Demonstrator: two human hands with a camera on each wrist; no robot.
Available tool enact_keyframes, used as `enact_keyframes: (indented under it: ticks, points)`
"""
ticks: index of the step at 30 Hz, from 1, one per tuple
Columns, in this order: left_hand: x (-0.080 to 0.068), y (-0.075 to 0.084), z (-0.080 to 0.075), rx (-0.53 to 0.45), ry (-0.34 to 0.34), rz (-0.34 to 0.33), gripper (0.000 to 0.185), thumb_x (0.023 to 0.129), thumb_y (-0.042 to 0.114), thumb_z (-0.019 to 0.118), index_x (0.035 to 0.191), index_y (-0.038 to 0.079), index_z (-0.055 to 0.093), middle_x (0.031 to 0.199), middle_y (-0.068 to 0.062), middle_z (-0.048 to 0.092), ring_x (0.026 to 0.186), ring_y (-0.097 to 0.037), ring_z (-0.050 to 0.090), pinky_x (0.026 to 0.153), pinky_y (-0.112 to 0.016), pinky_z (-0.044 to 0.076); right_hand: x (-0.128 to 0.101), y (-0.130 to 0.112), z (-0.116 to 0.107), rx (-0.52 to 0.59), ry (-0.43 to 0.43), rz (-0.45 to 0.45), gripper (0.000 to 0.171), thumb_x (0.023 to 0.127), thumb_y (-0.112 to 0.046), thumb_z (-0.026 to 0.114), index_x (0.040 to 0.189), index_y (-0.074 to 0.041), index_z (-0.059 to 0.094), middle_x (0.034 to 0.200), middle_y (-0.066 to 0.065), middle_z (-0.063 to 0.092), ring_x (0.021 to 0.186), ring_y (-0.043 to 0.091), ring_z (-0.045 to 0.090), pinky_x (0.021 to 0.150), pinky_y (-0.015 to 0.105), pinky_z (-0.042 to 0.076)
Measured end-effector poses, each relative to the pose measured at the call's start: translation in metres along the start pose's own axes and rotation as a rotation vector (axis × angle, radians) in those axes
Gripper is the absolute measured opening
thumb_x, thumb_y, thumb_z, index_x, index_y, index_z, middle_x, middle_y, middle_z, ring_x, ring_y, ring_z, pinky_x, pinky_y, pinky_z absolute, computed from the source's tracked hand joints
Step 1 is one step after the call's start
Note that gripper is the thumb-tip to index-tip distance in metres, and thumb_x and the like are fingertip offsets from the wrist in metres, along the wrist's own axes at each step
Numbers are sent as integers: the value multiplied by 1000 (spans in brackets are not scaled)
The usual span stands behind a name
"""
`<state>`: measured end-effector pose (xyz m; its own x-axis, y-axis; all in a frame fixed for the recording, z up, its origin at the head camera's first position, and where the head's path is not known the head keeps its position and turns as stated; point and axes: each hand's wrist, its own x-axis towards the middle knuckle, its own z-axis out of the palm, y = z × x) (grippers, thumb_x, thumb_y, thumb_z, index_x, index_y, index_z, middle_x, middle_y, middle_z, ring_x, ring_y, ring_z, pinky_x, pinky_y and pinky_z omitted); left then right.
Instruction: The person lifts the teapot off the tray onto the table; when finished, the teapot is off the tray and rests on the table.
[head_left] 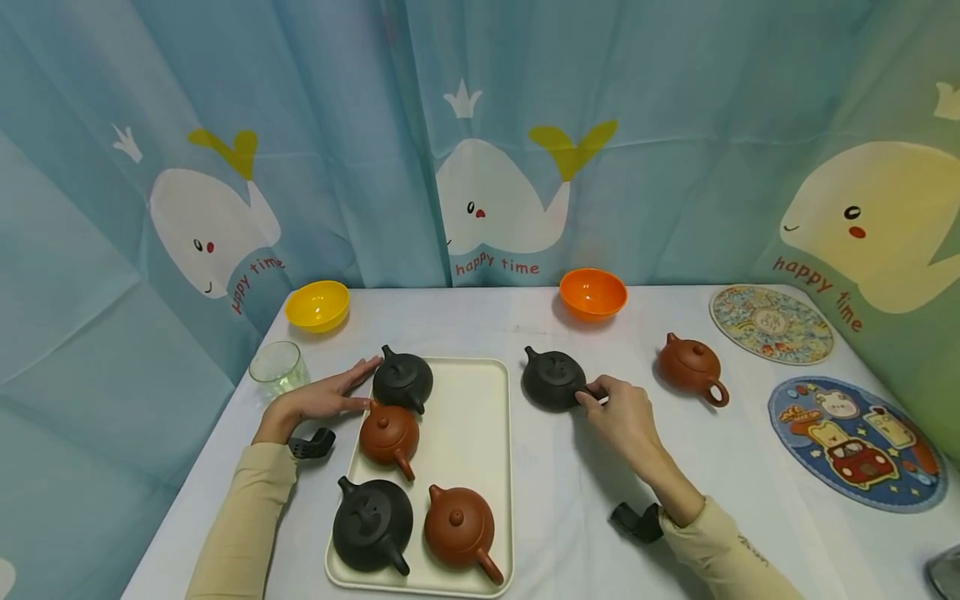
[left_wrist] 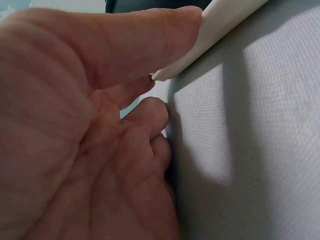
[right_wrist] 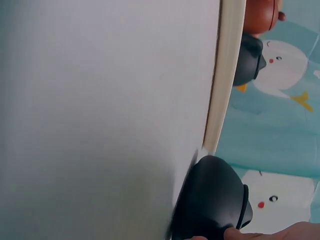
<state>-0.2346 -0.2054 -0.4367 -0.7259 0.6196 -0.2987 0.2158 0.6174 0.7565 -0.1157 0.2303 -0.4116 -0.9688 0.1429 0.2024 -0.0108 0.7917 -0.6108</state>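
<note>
A cream tray (head_left: 480, 417) holds two black and two brown teapots. My left hand (head_left: 333, 396) lies flat on the table at the tray's left edge, fingers straight, next to the black teapot (head_left: 402, 379) at the tray's far corner. In the left wrist view my thumb (left_wrist: 125, 45) touches the tray rim (left_wrist: 225, 22). Right of the tray, another black teapot (head_left: 551, 379) stands on the table. My right hand (head_left: 611, 408) pinches its handle. The right wrist view shows this teapot (right_wrist: 212, 200) close to the tray edge (right_wrist: 225, 75). A brown teapot (head_left: 690, 365) stands alone further right.
A yellow bowl (head_left: 317, 304) and an orange bowl (head_left: 592, 293) sit at the back of the white table. A glass (head_left: 277, 367) stands left of my left hand. Two round patterned mats (head_left: 771, 323) (head_left: 855, 442) lie at the right. A whale-print curtain hangs behind.
</note>
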Motion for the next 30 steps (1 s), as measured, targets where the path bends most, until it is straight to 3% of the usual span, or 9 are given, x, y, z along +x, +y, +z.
enact_keyframes:
  ticks: [10,19,24,30]
  points:
    - [1,-1,-1,-13,-1,-2,85,95,26,64,158,11,8,161,-25,0,148,-45,-6,115,-66,0,11,16,-20,-80,3,42,20,88,-15,68,84,4,68,77,17,71,72,33,62,62,41,46]
    - [0,1,0,-12,-1,-19,86,94,28,64,158,12,9,161,-25,0,148,-45,-5,114,-67,0,17,33,-36,-101,-7,90,22,87,-15,68,83,6,67,72,17,67,65,29,59,54,32,42]
    - [1,1,0,-15,0,-28,86,94,30,65,158,14,9,162,-24,0,148,-44,-5,114,-67,0,19,39,-41,-108,-3,119,23,87,-15,69,85,8,66,74,20,67,67,32,60,55,34,42]
    - [2,-2,0,-13,-1,-37,86,94,31,64,158,16,9,162,-23,0,149,-43,-5,115,-66,0,21,43,-42,-116,27,140,24,87,-16,69,85,8,66,65,15,66,65,32,60,54,33,39]
